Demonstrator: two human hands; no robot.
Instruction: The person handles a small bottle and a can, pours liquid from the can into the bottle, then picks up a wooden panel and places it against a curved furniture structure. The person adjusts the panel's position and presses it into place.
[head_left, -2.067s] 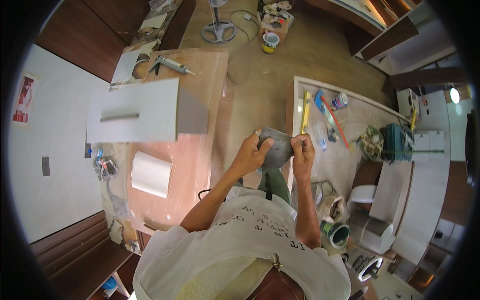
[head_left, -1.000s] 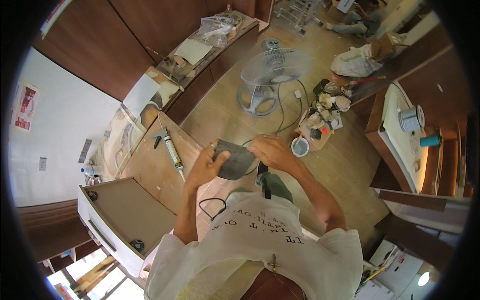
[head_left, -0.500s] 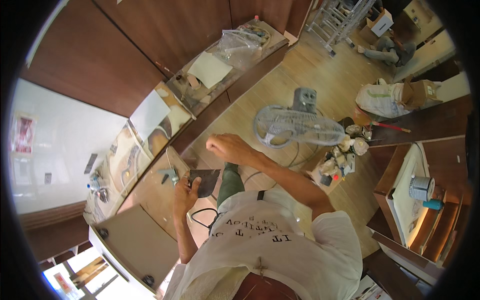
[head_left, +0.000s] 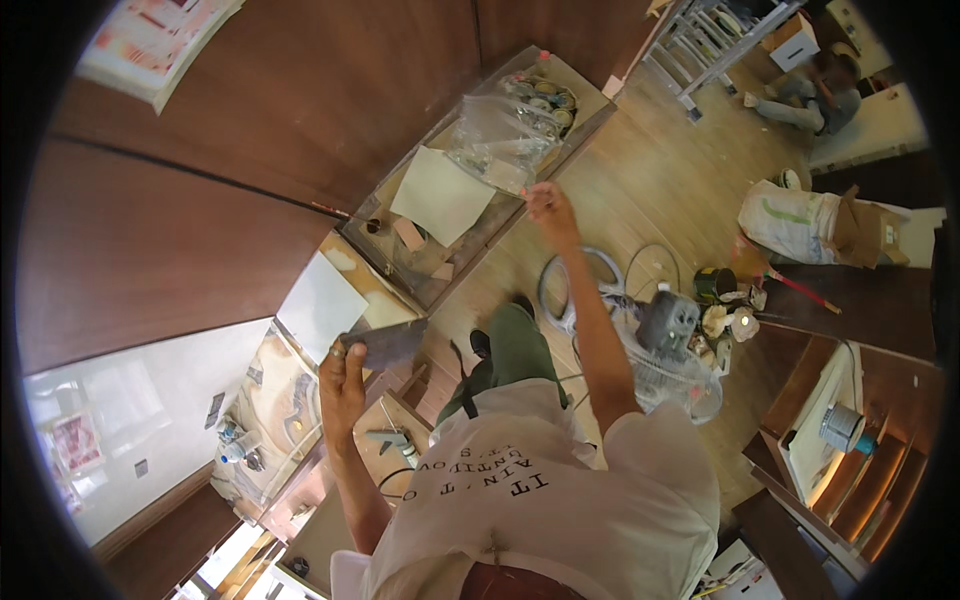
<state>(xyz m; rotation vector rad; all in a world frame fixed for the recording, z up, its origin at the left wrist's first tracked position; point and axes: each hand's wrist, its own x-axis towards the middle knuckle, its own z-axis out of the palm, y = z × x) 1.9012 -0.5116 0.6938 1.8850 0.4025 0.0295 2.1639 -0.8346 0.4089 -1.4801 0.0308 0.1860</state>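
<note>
My left hand is closed on a dark, flat, roughly rectangular piece, thumb on top, just above the edge of the low ledge. What the piece is made of I cannot tell. Further forward, my right hand is raised beside the ledge's front edge, fingers bent and drawn together; anything small in them is hidden. Beyond it on the ledge lie a clear plastic bag and a pale sheet. A white panel lies near my left hand.
A floor fan with its cable stands to my right, near an open can. A white sack, a red-handled tool and a ladder are farther right. Another person sits on the floor at the back.
I have stepped forward along the ledge, so the fan now appears nearer my right side. My right hand has moved forward and right; my left hand has kept the dark piece.
</note>
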